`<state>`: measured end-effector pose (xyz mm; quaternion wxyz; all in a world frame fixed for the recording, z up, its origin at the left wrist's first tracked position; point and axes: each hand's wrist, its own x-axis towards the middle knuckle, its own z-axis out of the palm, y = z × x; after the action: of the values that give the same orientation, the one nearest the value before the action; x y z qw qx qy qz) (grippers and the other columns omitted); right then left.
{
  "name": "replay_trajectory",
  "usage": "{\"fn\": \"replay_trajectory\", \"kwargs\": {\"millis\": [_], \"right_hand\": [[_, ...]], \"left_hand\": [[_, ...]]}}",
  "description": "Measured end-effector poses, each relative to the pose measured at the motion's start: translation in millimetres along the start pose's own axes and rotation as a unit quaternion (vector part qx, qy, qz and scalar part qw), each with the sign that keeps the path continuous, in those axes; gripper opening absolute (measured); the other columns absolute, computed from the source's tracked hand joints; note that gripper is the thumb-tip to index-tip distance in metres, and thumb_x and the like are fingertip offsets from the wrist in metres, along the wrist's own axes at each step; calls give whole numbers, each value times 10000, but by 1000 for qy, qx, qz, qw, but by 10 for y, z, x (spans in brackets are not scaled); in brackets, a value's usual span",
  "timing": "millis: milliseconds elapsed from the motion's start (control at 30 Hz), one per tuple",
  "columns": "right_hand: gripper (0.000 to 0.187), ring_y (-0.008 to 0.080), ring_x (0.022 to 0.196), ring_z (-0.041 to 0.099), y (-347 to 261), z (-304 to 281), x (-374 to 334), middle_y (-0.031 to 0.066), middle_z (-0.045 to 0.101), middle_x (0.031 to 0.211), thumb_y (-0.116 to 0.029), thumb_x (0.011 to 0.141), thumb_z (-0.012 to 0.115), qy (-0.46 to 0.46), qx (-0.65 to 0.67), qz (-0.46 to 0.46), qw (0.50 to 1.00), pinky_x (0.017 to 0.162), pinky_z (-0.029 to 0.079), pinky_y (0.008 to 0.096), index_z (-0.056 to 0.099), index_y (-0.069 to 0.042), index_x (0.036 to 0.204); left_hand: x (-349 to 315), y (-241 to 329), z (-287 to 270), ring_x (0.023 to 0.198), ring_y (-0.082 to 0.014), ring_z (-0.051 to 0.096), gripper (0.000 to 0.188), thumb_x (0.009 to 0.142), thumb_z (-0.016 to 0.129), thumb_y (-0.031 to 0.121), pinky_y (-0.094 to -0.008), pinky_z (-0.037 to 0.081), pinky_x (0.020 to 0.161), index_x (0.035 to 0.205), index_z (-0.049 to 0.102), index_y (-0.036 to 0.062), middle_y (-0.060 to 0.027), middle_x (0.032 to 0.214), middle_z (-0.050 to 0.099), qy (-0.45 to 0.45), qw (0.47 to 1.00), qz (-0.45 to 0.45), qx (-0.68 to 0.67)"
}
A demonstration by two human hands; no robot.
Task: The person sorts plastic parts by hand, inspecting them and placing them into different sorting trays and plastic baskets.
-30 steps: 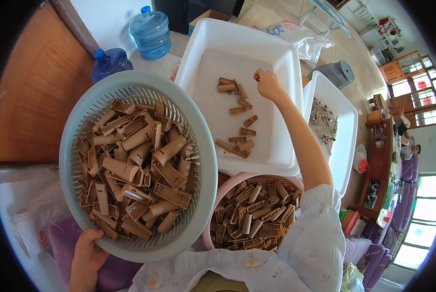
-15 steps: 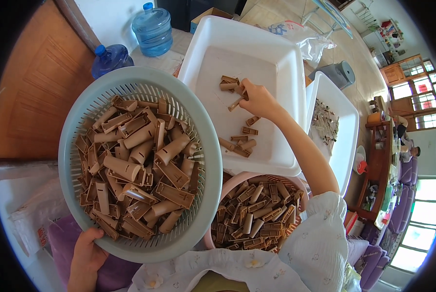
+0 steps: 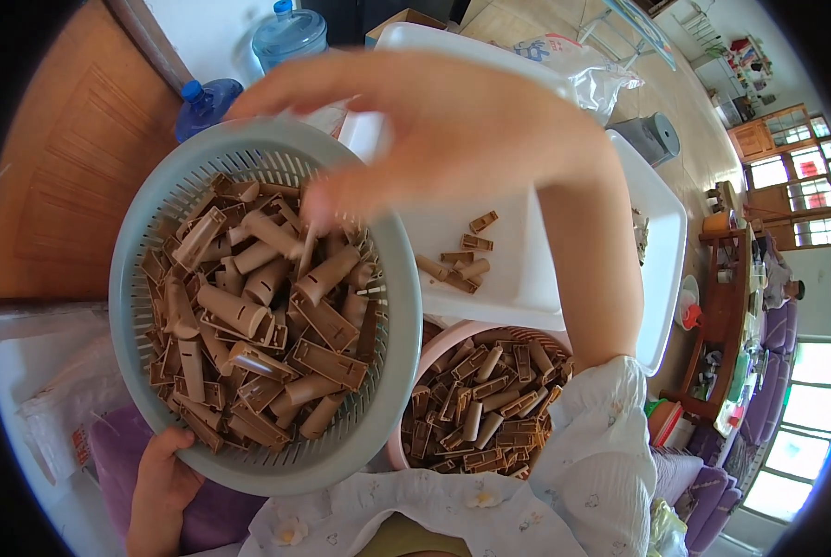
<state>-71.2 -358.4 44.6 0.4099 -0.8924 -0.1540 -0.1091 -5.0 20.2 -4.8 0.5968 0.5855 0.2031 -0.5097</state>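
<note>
My left hand [image 3: 167, 473] grips the near-left rim of a grey-green slotted plastic basket [image 3: 404, 278], thumb on top. Curved brown plastic pieces [image 3: 234, 311] heap up inside it. Above the basket's far right side, my right hand [image 3: 453, 121] is stretched out, blurred, with thumb and fingers apart and nothing seen in it. Behind that arm lies a white tray [image 3: 518, 269], where a few similar brown pieces [image 3: 471, 266] remain visible; my hand hides much of the tray. A pink basket [image 3: 431, 351] full of such pieces [image 3: 490, 399] sits close to my body.
A second white tray [image 3: 662, 251] stands to the right, mostly behind my forearm. Two blue water jugs [image 3: 207, 107] are at the far left, near a wooden door [image 3: 72, 176]. A clear plastic bag [image 3: 601, 84] and a grey bin [image 3: 648, 139] lie beyond the trays.
My right hand has come from the white tray leftward over the grey-green basket and opened. The pieces it was gathering are gone from it, and extra pieces lie on the basket's heap.
</note>
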Motion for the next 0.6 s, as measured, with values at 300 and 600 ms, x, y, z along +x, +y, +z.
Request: {"fn": "replay_trajectory", "kwargs": {"millis": [300, 600], "right_hand": [[658, 332, 1053, 478, 2029, 439, -1011, 180, 463, 1179, -296, 668, 689, -7, -287, 386, 877, 868, 419, 405, 395, -165, 1242], [414, 250, 873, 553, 1964, 211, -1071, 94, 548, 1044, -100, 756, 552, 24, -157, 379, 912, 736, 459, 355, 463, -112, 1159]], "left_hand": [[9, 9, -16, 911, -269, 569, 478, 676, 524, 92, -423, 495, 775, 1135, 444, -13, -141, 1043, 556, 22, 1000, -13, -5], [16, 8, 8, 914, -268, 570, 477, 683, 519, 98, -414, 501, 771, 1137, 436, -21, -146, 1044, 557, 12, 1000, -5, -8]]}}
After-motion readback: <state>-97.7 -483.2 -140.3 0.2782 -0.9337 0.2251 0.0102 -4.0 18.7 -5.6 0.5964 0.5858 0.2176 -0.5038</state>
